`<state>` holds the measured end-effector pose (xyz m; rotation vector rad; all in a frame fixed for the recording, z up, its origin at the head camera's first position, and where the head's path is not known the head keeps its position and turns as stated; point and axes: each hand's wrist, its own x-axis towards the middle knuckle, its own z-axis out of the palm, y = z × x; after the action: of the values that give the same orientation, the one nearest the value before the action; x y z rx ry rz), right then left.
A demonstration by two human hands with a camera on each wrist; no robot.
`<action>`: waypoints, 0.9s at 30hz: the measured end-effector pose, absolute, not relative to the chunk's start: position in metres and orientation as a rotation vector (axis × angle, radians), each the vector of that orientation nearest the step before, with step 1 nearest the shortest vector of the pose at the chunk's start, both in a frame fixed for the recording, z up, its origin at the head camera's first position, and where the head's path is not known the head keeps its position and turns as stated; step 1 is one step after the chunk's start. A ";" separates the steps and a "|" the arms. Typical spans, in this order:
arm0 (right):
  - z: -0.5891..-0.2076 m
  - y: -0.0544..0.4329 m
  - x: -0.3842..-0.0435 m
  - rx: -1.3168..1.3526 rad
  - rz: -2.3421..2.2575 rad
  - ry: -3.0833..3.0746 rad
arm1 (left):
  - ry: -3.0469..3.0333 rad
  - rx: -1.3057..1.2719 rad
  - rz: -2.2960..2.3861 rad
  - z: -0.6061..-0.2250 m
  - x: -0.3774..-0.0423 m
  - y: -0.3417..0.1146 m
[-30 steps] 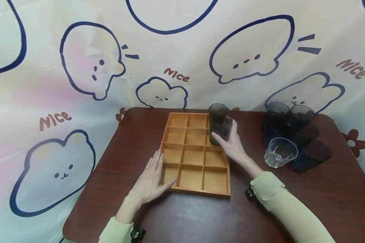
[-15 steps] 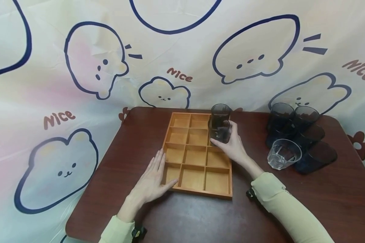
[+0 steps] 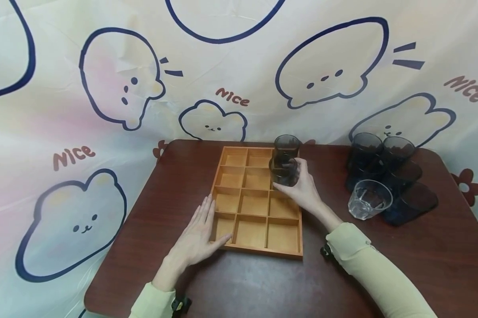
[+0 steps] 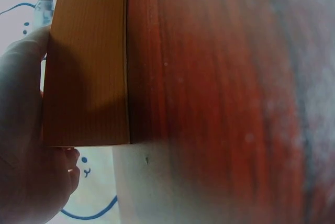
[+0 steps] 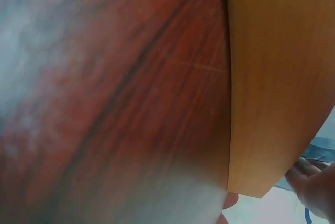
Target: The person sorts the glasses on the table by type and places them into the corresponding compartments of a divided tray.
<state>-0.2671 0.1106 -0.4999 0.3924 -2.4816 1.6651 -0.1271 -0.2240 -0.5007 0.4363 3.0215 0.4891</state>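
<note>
A wooden divided tray (image 3: 250,232) lies on the table, split into several square compartments. My right hand (image 3: 305,187) grips a dark tinted glass (image 3: 282,172) at the right-hand compartment of the second row from the back. Behind it, another dark glass (image 3: 286,143) stands upright in the back right compartment. My left hand (image 3: 197,234) rests with straight fingers along the tray's left edge, its thumb over the front left corner. The left wrist view shows the tray's side wall (image 4: 89,67) beside that hand; the right wrist view shows little of the right hand (image 5: 316,187).
To the right, several dark glasses (image 3: 414,201) stand grouped on the brown table (image 3: 159,185), with one clear glass (image 3: 369,199) at their front left. A printed cloth (image 3: 223,66) hangs behind the table and along its left side.
My right hand has shifted the gripped glass slightly left over its compartment, and the glass has turned from a slant to more upright. My left hand stays on the tray's edge.
</note>
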 end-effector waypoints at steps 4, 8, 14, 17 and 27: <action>-0.501 0.113 -0.268 0.385 1.593 -2.509 | 3.026 0.439 0.488 -0.500 -0.127 -0.224; -0.502 0.116 -0.268 0.368 1.566 -2.520 | 3.024 0.451 0.497 -0.500 -0.128 -0.223; -0.505 0.116 -0.270 0.385 1.585 -2.518 | 3.024 0.439 0.495 -0.500 -0.128 -0.224; -0.505 0.115 -0.271 0.404 1.588 -2.515 | 3.018 0.423 0.492 -0.500 -0.127 -0.225; -0.506 0.120 -0.272 0.420 1.563 -2.566 | 3.011 0.430 0.490 -0.501 -0.129 -0.223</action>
<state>-0.2723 0.1197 -0.5057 0.4202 -2.5665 1.5625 -0.1287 -0.2230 -0.5013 0.4301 3.0114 0.4899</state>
